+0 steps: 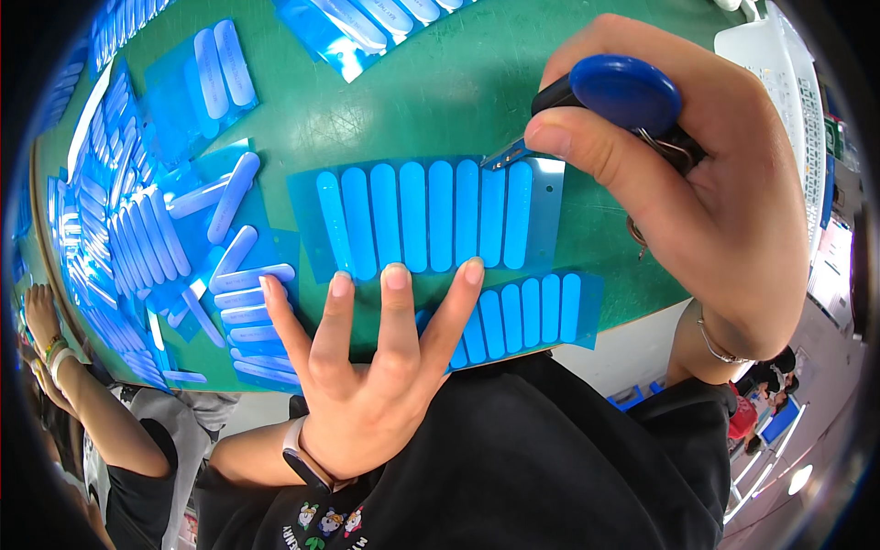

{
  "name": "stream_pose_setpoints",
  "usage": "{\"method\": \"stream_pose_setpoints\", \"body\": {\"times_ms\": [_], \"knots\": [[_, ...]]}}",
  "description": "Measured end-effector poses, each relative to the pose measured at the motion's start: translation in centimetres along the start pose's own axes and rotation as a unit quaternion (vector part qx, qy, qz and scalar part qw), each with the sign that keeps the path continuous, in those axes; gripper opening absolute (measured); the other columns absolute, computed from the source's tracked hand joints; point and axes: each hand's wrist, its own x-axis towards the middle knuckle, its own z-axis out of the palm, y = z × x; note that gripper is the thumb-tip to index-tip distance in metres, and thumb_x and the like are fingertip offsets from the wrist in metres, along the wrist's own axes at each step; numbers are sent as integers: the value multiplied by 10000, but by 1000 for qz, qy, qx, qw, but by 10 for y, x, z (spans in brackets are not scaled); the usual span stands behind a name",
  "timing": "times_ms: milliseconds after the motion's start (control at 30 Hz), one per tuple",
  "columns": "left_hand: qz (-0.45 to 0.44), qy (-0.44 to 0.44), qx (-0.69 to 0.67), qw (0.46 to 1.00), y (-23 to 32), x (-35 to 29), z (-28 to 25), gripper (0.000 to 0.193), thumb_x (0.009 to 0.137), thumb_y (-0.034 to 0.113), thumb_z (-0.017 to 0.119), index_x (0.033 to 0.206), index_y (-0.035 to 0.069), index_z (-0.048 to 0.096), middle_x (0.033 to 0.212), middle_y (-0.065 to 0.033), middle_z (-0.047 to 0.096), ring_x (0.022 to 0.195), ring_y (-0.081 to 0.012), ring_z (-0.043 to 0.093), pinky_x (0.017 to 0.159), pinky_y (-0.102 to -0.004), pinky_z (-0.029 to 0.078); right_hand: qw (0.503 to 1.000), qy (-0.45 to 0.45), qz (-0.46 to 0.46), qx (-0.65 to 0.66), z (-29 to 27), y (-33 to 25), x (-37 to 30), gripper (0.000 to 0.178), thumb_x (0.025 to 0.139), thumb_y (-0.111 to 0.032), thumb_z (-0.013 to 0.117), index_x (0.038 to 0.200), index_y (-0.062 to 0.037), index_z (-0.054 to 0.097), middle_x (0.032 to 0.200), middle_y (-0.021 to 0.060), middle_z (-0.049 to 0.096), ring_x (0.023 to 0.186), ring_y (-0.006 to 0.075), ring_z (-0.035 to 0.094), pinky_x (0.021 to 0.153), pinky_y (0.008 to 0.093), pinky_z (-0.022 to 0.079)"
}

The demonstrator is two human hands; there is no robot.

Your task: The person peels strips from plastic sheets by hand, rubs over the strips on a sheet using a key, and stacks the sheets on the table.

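A clear blue film sheet (547,215) with a row of long rounded blue strips lies on the table in front of me. My left hand (371,367) has its fingers spread, with the fingertips resting along the sheet's near edge. In my right hand (697,174) is a utility knife (505,155) with a thin blade and a round blue disc at its handle. The blade's tip touches the upper end of one strip, toward the right of the row. Nearer me lies a second strip sheet (587,307), partly covered by my left hand.
A heap of loose blue strips and film (147,238) spreads over the left of the green table (440,101). Another strip sheet (367,37) lies at the far side. A white plastic basket (765,60) stands at the far right. Another person's arm (101,403) is at the left edge.
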Motion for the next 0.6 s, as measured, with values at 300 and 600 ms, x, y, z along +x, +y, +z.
{"method": "stream_pose_setpoints", "body": {"times_ms": [300,600], "knots": [[-3,0,-3,1000,-1,1,2,422,835,269,665,1239,373,605,1325,-69,377,1234,-341,374,966,-660,407,995,47,67,65,8,-1,-8,145,813,-106,715,863,-7,623,674,10,553,571,58,462,517,229,345],[-7,-1,-3,1000,1,-1,1,412,826,296,684,1224,377,613,1314,-69,384,1208,-336,391,961,-656,416,992,74,-100,27,-7,13,-14,133,819,-76,697,898,0,622,761,24,580,630,55,487,551,216,348]]}}
